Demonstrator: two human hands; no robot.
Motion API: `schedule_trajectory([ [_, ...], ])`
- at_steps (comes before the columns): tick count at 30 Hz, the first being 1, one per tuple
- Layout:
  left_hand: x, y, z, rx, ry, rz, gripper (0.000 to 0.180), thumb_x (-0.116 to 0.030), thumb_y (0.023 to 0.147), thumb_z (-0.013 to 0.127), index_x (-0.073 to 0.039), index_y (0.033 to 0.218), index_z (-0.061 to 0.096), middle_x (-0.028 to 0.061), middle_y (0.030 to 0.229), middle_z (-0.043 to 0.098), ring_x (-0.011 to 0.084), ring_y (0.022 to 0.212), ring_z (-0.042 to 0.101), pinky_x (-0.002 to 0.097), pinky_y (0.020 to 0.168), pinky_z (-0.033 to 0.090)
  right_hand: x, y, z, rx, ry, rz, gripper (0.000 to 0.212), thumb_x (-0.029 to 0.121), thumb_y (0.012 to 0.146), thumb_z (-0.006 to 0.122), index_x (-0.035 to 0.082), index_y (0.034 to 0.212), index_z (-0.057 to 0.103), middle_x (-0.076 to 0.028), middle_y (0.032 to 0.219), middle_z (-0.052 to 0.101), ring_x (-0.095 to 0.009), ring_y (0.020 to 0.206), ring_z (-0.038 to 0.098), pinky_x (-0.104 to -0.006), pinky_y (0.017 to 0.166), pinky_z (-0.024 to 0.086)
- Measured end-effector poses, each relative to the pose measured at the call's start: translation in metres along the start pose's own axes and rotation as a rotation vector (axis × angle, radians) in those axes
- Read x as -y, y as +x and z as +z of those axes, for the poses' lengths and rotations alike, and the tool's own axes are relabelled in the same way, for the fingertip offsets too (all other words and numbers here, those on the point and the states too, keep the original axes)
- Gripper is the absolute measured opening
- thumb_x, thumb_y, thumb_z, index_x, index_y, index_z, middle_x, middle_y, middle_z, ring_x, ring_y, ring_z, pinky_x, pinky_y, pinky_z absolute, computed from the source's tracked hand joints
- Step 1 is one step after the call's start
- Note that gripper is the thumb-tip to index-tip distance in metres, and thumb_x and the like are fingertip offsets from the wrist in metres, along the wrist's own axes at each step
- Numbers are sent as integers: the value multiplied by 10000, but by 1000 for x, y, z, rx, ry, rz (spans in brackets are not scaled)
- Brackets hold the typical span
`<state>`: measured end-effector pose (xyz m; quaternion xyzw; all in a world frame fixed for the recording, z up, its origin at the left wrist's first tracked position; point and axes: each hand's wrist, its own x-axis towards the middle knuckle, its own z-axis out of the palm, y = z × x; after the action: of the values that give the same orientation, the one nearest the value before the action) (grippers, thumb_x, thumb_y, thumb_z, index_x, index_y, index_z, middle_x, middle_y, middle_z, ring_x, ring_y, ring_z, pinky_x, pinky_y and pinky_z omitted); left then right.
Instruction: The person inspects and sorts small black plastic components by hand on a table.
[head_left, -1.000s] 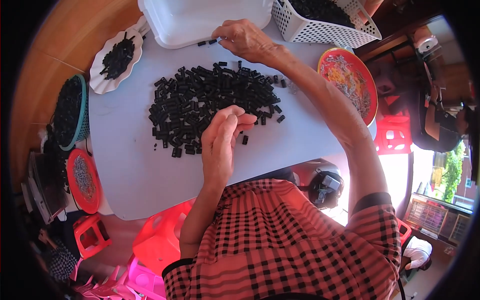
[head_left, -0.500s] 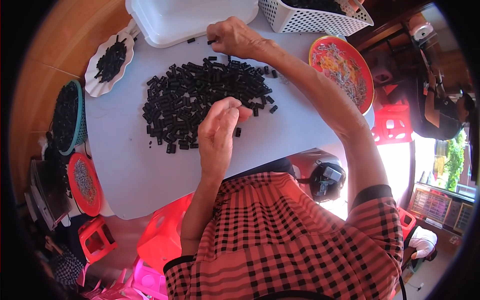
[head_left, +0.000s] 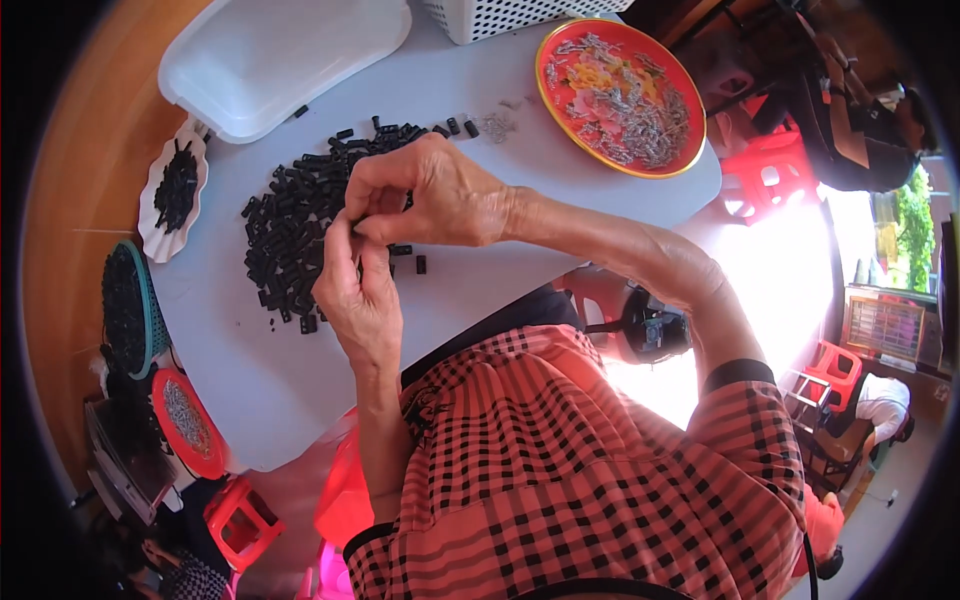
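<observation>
From nine o'clock of my fingertips round to twelve, the small black blocks (head_left: pixel 288 215) lie heaped on the pale table (head_left: pixel 250 390), part of the heap hidden behind my hands. I judge each one to be very light and stiff, hard plastic by its look, unlikely to break but smooth enough to skid or roll if I press one end. I'd pinch one across its middle by the long sides, between thumb and forefinger pads, leaving both ends free, and pick from the heap's rim rather than dig. To the right, my left hand (head_left: pixel 360 300) stands up from six o'clock, wrist nearly straight, thumb and fingers pointing towards twelve and drawn close together. At its tips a dark speck (head_left: pixel 357 232) shows; it may be a block, but my fingers cover too much, so I cannot tell whether either hand is gripping anything. Farther right, my right hand (head_left: pixel 450 190) lies across at three o'clock, back upward, fingers curled towards nine, its thumb and forefinger at the left one's tips, with that elbow bent wide out at four.
</observation>
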<state>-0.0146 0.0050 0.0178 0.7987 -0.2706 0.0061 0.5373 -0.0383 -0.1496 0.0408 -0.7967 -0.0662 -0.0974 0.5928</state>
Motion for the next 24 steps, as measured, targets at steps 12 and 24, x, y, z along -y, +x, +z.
schedule_trajectory([
  [12,2,-1,7,161,-516,-218,332,-244,968,383,44,1031,538,106,784,644,119,671,501,256,675,424,-48,5,-111,-75,-913,-168,102,80,776,618,39,852,672,-97,772,665,-249,659,640,-331,638,524],
  [24,-1,-4,9,165,-425,-245,301,-223,951,393,21,994,563,79,774,646,113,668,507,259,680,429,-64,17,-116,24,-846,-206,65,46,761,592,27,777,653,-123,680,632,-255,635,630,-355,638,507],
])
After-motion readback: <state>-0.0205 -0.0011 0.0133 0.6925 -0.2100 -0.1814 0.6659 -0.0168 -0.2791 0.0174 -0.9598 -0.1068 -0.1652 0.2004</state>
